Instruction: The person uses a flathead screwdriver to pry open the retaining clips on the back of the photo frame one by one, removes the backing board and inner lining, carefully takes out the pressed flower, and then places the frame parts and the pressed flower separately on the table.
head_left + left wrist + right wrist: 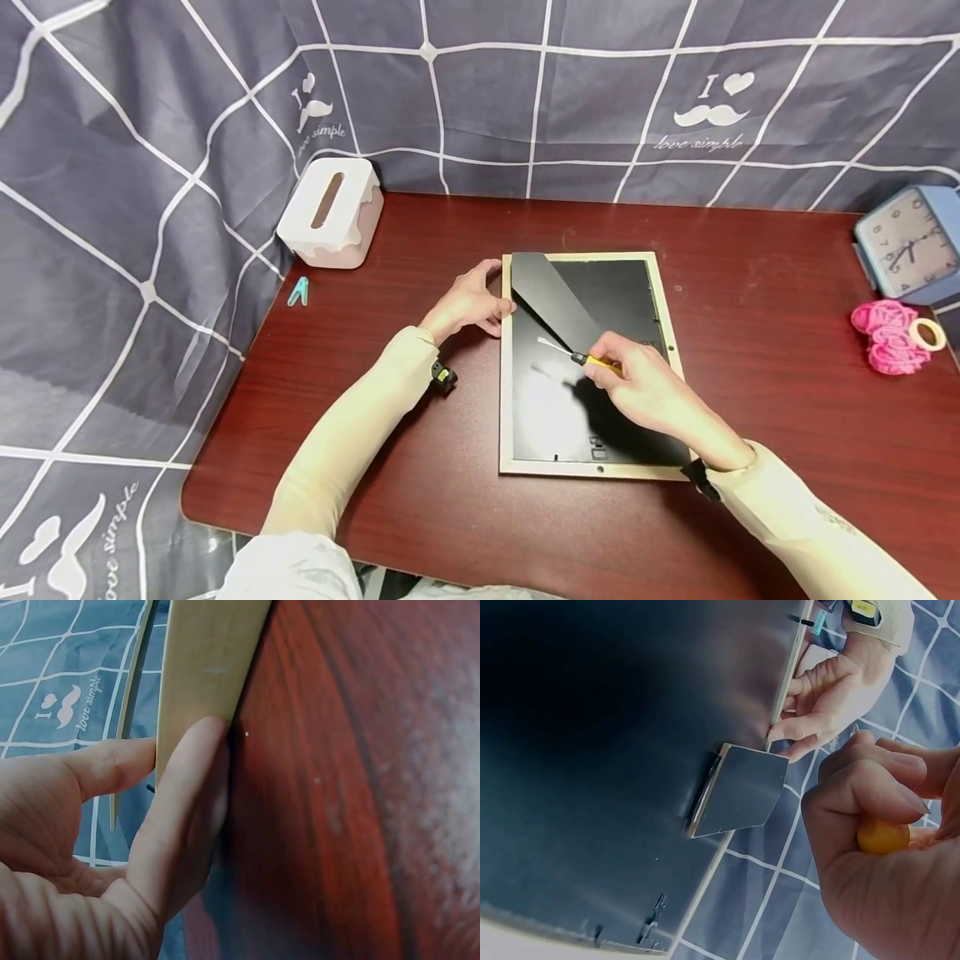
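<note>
A picture frame [506, 400] with a pale wooden border lies back up on the table, its black backing board [622, 292] showing. A grey stand leg [551, 292] slants across the backing and tilts up from it. At the frame's left side, my left hand [472, 302] grips the edge; in the left wrist view, fingers [202, 750] lie along its outer side. My right hand [645, 379] holds a yellow-handled screwdriver [596, 361] above the backing. The thin shaft points left, its tip beside the stand leg. In the right wrist view only the handle's yellow end [883, 835] shows.
A white tissue box [330, 212] stands at the back left, with a teal clip [298, 292] in front of it. At the right are a blue clock [911, 242] and pink flower-like bundles [892, 333] beside a tape roll [928, 334]. A grey checked curtain borders the table [420, 508].
</note>
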A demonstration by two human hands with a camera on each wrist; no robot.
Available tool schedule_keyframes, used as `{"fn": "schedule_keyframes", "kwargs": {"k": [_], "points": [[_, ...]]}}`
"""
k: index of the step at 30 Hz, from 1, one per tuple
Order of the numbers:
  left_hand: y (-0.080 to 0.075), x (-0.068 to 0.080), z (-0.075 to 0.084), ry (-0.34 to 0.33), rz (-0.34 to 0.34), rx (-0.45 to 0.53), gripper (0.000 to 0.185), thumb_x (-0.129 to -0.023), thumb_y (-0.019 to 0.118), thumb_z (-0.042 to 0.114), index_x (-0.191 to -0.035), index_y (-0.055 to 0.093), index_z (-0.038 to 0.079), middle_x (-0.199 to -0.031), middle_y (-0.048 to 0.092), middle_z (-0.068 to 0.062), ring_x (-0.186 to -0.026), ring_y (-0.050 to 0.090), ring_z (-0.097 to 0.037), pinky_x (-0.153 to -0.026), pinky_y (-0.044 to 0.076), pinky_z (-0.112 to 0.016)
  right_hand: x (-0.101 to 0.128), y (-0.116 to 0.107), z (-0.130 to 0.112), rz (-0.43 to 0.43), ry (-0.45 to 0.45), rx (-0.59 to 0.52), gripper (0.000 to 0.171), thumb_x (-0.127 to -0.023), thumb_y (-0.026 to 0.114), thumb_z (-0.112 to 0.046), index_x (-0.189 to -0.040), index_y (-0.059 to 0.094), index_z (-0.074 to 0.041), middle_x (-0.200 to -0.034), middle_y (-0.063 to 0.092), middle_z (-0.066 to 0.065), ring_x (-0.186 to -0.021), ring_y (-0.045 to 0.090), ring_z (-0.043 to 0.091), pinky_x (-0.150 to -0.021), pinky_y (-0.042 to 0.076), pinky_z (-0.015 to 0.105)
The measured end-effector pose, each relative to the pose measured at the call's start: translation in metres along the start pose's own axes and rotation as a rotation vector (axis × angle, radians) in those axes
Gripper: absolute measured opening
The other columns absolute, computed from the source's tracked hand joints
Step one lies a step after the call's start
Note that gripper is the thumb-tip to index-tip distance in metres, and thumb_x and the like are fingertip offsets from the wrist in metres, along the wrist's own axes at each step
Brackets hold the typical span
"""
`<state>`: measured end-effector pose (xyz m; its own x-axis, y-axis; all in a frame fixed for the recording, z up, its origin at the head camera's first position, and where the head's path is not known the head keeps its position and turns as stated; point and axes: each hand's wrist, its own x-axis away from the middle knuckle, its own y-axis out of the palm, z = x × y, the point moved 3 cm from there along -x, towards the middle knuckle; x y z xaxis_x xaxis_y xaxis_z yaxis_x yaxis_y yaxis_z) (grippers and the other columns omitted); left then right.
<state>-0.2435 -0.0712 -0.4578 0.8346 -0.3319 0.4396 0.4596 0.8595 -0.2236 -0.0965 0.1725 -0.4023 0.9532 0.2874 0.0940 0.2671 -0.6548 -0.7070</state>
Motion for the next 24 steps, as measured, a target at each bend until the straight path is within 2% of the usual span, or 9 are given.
{"fn": "schedule_keyframes", "kwargs": {"k": [4,8,10,13,17,21,24], "points": [[0.001,0.0,0.0,-0.01,-0.031,0.011,0.105,-0.093,0.075,-0.005,-0.175,0.019,0.029,-0.091,0.076,-0.014,-0.067,0.076,-0.019,-0.067,0.073,-0.044,0.0,0.003,-0.004,-0.007,-0.015,0.004,0.005,-0.105,0.069,-0.01,-0.1,0.066,-0.011,-0.083,0.069,-0.001,-0.074,0.056,0.011,-0.067,0.045,0.024],[0.001,0.0,-0.002,-0.035,-0.076,0.02,0.109,-0.094,0.073,-0.005,-0.176,0.012,0.033,-0.086,0.073,-0.012,-0.067,0.074,-0.019,-0.068,0.073,-0.043,0.0,0.012,-0.008,-0.038,-0.046,0.019,0.008,-0.106,0.067,-0.01,-0.1,0.063,-0.011,-0.079,0.064,-0.003,-0.071,0.054,0.009,-0.065,0.043,0.024],[0.0,0.001,-0.004,-0.045,-0.097,0.042,0.11,-0.094,0.073,-0.005,-0.176,0.011,0.034,-0.085,0.072,-0.012,-0.067,0.074,-0.018,-0.068,0.073,-0.042,-0.002,0.019,-0.004,-0.039,-0.073,0.022,0.009,-0.106,0.067,-0.011,-0.099,0.062,-0.01,-0.078,0.061,-0.003,-0.069,0.052,0.009,-0.064,0.042,0.025],[0.0,0.004,-0.007,-0.053,-0.115,0.095,0.11,-0.093,0.073,-0.007,-0.175,0.011,0.034,-0.085,0.072,-0.013,-0.067,0.074,-0.02,-0.068,0.073,-0.042,-0.009,0.035,0.015,-0.002,-0.111,0.025,0.012,-0.107,0.068,-0.018,-0.099,0.06,-0.012,-0.076,0.058,-0.005,-0.067,0.051,0.009,-0.062,0.039,0.024],[0.001,0.009,-0.011,-0.064,-0.108,0.161,0.11,-0.092,0.074,-0.008,-0.172,0.011,0.032,-0.087,0.072,-0.015,-0.069,0.074,-0.022,-0.069,0.073,-0.043,-0.022,0.056,0.045,0.008,-0.097,0.068,0.012,-0.107,0.068,-0.025,-0.101,0.06,-0.018,-0.076,0.057,-0.007,-0.068,0.053,0.01,-0.062,0.04,0.023],[0.004,0.014,-0.018,-0.087,-0.077,0.25,0.11,-0.091,0.075,-0.013,-0.169,0.011,0.031,-0.09,0.069,-0.018,-0.068,0.072,-0.024,-0.07,0.073,-0.044,-0.031,0.069,0.057,-0.038,-0.052,0.119,0.009,-0.107,0.068,-0.026,-0.102,0.061,-0.022,-0.075,0.057,-0.008,-0.071,0.057,0.01,-0.064,0.045,0.025],[0.007,0.018,-0.022,-0.102,-0.047,0.329,0.11,-0.09,0.074,-0.018,-0.167,0.011,0.03,-0.089,0.064,-0.019,-0.064,0.07,-0.025,-0.07,0.073,-0.045,-0.033,0.072,0.057,-0.054,-0.024,0.129,0.008,-0.107,0.068,-0.026,-0.103,0.062,-0.021,-0.075,0.056,-0.007,-0.071,0.058,0.011,-0.064,0.047,0.028]]}}
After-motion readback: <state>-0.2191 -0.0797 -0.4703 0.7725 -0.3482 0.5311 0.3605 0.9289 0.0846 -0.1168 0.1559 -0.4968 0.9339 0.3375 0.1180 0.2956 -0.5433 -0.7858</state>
